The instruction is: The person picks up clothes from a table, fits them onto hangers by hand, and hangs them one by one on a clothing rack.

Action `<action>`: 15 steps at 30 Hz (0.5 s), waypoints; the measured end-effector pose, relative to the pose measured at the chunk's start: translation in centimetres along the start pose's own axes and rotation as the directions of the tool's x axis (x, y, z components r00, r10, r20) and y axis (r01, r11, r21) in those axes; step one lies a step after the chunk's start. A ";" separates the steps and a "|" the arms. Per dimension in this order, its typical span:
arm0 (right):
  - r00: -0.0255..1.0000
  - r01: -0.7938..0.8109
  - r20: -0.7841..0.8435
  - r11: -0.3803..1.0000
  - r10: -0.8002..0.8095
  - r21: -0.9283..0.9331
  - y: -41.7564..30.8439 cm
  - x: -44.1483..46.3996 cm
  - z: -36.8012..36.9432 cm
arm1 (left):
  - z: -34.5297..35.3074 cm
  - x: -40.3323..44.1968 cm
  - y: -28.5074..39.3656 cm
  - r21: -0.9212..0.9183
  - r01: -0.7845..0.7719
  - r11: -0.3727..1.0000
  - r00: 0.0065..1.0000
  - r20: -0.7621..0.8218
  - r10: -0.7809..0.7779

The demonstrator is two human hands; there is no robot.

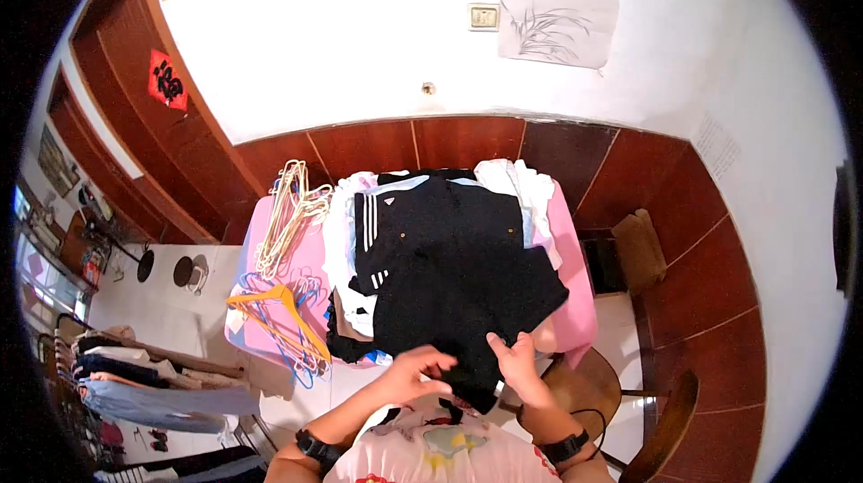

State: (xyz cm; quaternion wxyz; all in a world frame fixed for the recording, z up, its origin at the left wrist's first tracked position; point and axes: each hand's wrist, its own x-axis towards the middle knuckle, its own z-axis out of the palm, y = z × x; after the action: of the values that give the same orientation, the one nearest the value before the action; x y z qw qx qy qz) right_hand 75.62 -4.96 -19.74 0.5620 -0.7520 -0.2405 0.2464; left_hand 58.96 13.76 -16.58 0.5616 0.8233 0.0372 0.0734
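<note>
A black garment with white stripes at its left side lies spread over a heap of clothes on the pink table, its lower part hanging over the front edge. My right hand pinches the garment near its lower right edge. Beside the lower left edge is my left hand, its thumb and fingers apart, with nothing visible between them. White clothes show behind and to the left of the black garment.
Pale hangers and an orange hanger among blue ones lie at the table's left. A wooden chair stands at the right. Clothes hang on a rack at the lower left. A cardboard box is right of the table.
</note>
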 end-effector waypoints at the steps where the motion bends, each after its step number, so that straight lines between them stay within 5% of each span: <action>1: 0.977 0.213 0.024 0.962 -0.212 -0.168 3.8 0.4 0.4 | -0.7 -0.2 1.0 0.059 -0.048 0.997 0.994 -0.094 0.053; 3: 0.853 0.448 0.363 0.883 -0.375 -0.139 -4.8 -1.2 -1.5 | -2.2 -0.6 3.2 0.177 -0.114 0.978 0.955 -0.253 0.157; 5: 0.495 0.693 0.715 0.721 -0.494 0.018 -5.3 -0.8 -1.8 | -3.1 -1.4 6.3 0.271 -0.099 0.957 0.938 -0.295 0.180; 7: 0.325 0.708 0.899 0.706 -0.295 -0.024 -5.6 -1.3 -1.3 | -3.1 -2.3 7.4 0.267 -0.202 0.942 0.941 -0.214 0.262; 8: 0.281 0.731 0.941 0.677 -0.187 -0.084 -5.7 -1.7 -0.8 | -2.8 -2.8 8.4 0.201 -0.150 0.968 0.973 -0.144 0.180; 10: 0.250 0.761 0.964 0.633 -0.088 -0.139 -7.8 -2.6 -0.6 | -2.4 -4.2 8.1 0.179 -0.048 0.983 0.996 0.089 0.033; 12: 0.229 0.791 0.973 0.580 0.011 -0.193 -8.7 -3.2 -0.6 | -1.3 -5.9 7.7 0.212 0.006 0.977 1.000 0.011 -0.008; 14: 0.318 0.725 0.943 0.665 -0.094 -0.179 -8.6 -3.9 -1.0 | -1.5 -7.1 6.5 0.215 -0.112 0.970 0.982 -0.127 0.142; 15: 0.418 0.690 0.907 0.669 -0.054 -0.277 -8.8 -4.1 -1.1 | -1.6 -8.0 6.7 0.143 -0.056 0.988 0.976 -0.199 0.084</action>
State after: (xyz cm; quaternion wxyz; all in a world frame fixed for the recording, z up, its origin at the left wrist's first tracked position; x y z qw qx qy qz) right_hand 72.43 -6.16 -10.52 0.1314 -0.5908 -0.7195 0.3406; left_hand 50.68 11.64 -10.35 0.4943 0.8487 0.0706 0.1744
